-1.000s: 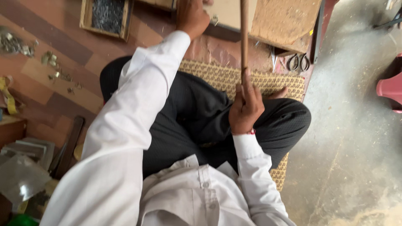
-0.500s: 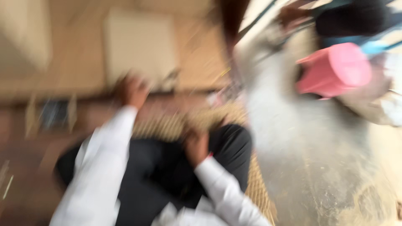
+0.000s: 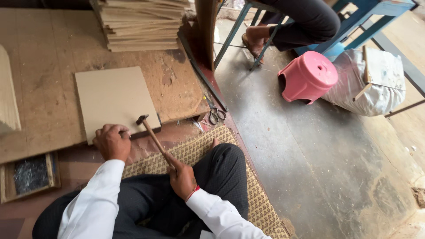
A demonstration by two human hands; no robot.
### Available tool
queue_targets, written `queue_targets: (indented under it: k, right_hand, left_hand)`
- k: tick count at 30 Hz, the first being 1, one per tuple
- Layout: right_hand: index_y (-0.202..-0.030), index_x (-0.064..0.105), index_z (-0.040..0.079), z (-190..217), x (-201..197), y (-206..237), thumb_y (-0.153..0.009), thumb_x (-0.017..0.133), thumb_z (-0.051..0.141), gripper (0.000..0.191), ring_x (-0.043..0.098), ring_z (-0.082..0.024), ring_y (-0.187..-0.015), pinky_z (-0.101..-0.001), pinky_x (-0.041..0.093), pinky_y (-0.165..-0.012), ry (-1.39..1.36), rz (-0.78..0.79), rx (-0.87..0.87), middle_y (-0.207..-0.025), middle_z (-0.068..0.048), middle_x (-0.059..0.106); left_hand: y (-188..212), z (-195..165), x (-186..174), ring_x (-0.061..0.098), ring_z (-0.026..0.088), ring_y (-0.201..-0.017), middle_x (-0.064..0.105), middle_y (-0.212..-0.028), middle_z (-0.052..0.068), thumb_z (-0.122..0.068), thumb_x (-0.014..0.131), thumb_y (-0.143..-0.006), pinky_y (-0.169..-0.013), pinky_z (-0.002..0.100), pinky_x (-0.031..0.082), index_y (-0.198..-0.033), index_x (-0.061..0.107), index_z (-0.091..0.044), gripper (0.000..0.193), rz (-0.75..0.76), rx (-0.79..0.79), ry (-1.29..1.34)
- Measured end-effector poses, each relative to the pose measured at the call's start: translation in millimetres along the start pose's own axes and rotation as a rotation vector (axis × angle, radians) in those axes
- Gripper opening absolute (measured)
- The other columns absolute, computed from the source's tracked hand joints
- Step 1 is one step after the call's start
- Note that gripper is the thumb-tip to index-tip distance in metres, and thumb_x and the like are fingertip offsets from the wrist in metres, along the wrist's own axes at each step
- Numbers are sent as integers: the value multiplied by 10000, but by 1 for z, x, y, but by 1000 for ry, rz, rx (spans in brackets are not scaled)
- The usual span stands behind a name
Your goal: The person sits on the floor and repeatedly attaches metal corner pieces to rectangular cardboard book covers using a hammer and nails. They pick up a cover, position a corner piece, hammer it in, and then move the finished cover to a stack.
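two hands of mine are at work. right hand (image 3: pixel 182 178) is clenched around the lower end of one hammer (image 3: pixel 153 138), a wooden-handled one, its small dark head (image 3: pixel 142 119) hovering at the near edge of one square board (image 3: pixel 116 101). left hand (image 3: pixel 112 141) rests curled at that same near edge, fingertips pressed down just beside the hammer head; whether they pinch anything i cannot tell. the board lies flat on a low wooden work surface (image 3: pixel 44 88). one stack of similar boards (image 3: pixel 141 24) stands at the far side of the surface. one shallow wooden tray of dark nails (image 3: pixel 29 174) sits to my left. one pair of scissors (image 3: pixel 216 114) lies on the floor past the surface's corner, near the one woven mat (image 3: pixel 199 146) i sit on. one pink plastic stool (image 3: pixel 308 77) stands well apart, beside one white sack (image 3: pixel 367 93). another person's leg (image 3: pixel 301 22) shows on a blue metal frame (image 3: pixel 354 17).
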State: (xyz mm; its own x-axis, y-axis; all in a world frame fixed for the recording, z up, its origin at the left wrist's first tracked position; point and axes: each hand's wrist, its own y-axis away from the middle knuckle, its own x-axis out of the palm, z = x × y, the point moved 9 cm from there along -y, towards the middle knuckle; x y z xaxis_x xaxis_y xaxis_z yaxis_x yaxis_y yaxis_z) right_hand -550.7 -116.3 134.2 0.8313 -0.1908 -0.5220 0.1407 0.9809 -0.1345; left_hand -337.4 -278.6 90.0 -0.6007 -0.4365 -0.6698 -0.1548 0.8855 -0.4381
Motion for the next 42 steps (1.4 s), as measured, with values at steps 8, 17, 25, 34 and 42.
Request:
queue_targets:
  k: [8, 17, 25, 34, 42]
  right_hand:
    - [-1421, 651, 110, -32, 28, 5, -993, 585, 1, 446, 729, -313, -770, -372, 575, -732, 127, 64, -7, -1025, -278, 712]
    - [-1458, 601, 124, 21, 8, 24, -990, 664, -23, 494, 769, -305, -977, -362, 592, -829, 114, -45, -209, -1135, -231, 739]
    - [-1452, 628, 119, 30, 10, 21, -971, 654, -75, 519, 766, -261, -994, -374, 615, -829, 194, -33, -310, -1128, -196, 735]
    - [-1409, 661, 111, 26, 20, 13, -915, 647, -80, 529, 721, -197, -787, -330, 561, -744, 210, 56, -169, -980, -170, 741]
    - [-1449, 644, 120, 30, 16, 14, -972, 656, -78, 517, 731, -195, -935, -345, 593, -827, 148, -4, -239, -1070, -168, 730]
  left_hand:
    - [51, 87, 48, 642, 187, -531, 670, -697, 51, -362, 877, -763, -451, 343, 564, -918, 717, -44, 389, -90, -1268, 1148]
    - [38, 75, 30, 616, 156, -455, 708, -627, 77, -227, 815, -817, -389, 290, 431, -855, 783, -24, 210, -1, -1163, 1141]
    - [42, 88, 37, 640, 149, -442, 723, -608, 92, -229, 804, -811, -393, 288, 462, -823, 767, -23, 210, -73, -1126, 1054]
    - [42, 95, 50, 665, 166, -454, 726, -602, 109, -193, 820, -797, -414, 300, 514, -790, 743, 5, 213, -126, -1093, 1088]
    - [41, 96, 48, 685, 188, -465, 729, -612, 130, -176, 829, -774, -404, 305, 540, -771, 722, 43, 243, -177, -1078, 1112]
